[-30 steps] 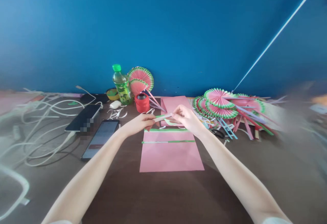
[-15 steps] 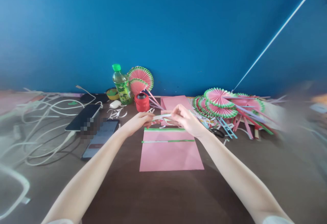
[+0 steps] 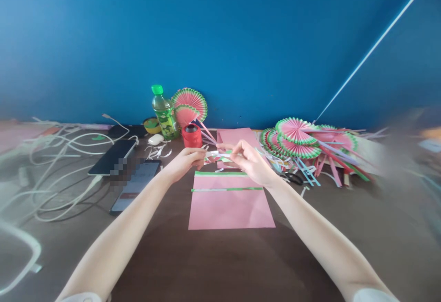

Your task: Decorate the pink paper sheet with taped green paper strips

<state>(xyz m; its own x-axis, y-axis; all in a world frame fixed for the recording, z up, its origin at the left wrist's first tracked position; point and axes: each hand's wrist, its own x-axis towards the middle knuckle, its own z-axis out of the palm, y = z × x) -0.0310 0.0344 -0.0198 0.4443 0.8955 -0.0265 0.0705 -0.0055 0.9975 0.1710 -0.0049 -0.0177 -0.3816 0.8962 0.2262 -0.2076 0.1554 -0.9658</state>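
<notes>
A thin white strip (image 3: 212, 154) spans the gap between my hands, just above the far end of a pink paper sheet (image 3: 230, 212). My left hand (image 3: 186, 163) pinches its left end. My right hand (image 3: 251, 160) has thumb and finger closed on the right end. Two bands cross the sheet: a green band (image 3: 220, 173) along the far edge, and a narrow green strip (image 3: 243, 189) with a whitish left part that pokes past the left edge. Small paper scraps lie partly hidden behind my fingers.
Behind stand a green-capped bottle (image 3: 164, 117), a red tape roll (image 3: 192, 136) and folded paper fans (image 3: 188, 102). More paper fans (image 3: 298, 132), colored strips (image 3: 330, 164) and black scissors (image 3: 292, 178) lie right. Phones (image 3: 138, 185) and white cables (image 3: 69, 187) occupy the left.
The strip between my hands looks bent or split near its middle, where it was straighter before. My right-hand fingers have shifted slightly; the sheet has stayed in place.
</notes>
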